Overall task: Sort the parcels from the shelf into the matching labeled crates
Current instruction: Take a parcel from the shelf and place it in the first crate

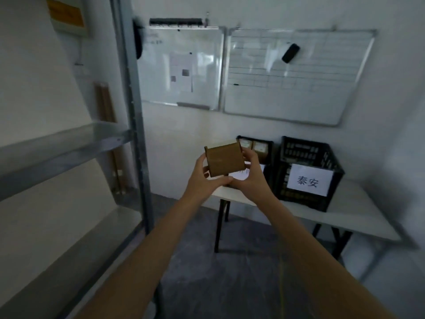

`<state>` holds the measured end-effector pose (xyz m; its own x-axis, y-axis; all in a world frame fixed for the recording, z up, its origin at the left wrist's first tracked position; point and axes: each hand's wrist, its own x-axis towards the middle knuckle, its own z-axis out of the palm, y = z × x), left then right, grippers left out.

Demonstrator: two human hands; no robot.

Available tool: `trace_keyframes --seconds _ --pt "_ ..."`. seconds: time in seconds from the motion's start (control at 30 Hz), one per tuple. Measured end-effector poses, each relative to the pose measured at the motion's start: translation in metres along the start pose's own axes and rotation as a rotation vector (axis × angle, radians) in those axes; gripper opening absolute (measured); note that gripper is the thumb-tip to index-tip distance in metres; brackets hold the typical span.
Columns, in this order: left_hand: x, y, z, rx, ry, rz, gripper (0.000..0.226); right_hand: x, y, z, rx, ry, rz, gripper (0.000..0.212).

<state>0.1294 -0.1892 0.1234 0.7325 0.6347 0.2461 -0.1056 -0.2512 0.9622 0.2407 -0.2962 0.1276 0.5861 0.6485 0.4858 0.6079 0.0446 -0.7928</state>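
I hold a small brown cardboard parcel (pixel 224 160) in front of me with both hands. My left hand (pixel 204 180) grips its left and lower side, and my right hand (pixel 249 174) grips its right side. The parcel hangs above the near left corner of a white table (pixel 345 217). Two black plastic crates stand on that table. The left crate (pixel 264 153) holds brown parcels, and its white label is mostly hidden behind my hands. The right crate (pixel 322 157) carries a white paper label (pixel 309 180) with two Chinese characters.
A metal shelf rack (pixel 135 125) stands at the left, its visible shelves (pixel 57 153) bare. Two whiteboards (pixel 287 77) hang on the wall behind the table. The table has black legs (pixel 219 226) over a grey concrete floor.
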Motion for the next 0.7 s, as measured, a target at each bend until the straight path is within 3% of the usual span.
trace_keyframes --seconds 0.27,0.43,0.7 --pt "0.088 -0.02 0.094 -0.047 -0.126 0.068 0.08 0.047 0.08 -0.082 0.018 0.147 0.1 0.076" --pt "0.145 -0.044 0.131 0.011 -0.176 0.128 0.1 0.079 0.127 -0.102 -0.052 0.25 0.136 0.091" --pt "0.27 -0.078 0.165 0.141 -0.275 0.18 0.108 0.169 0.187 -0.116 -0.246 0.341 0.173 0.107"
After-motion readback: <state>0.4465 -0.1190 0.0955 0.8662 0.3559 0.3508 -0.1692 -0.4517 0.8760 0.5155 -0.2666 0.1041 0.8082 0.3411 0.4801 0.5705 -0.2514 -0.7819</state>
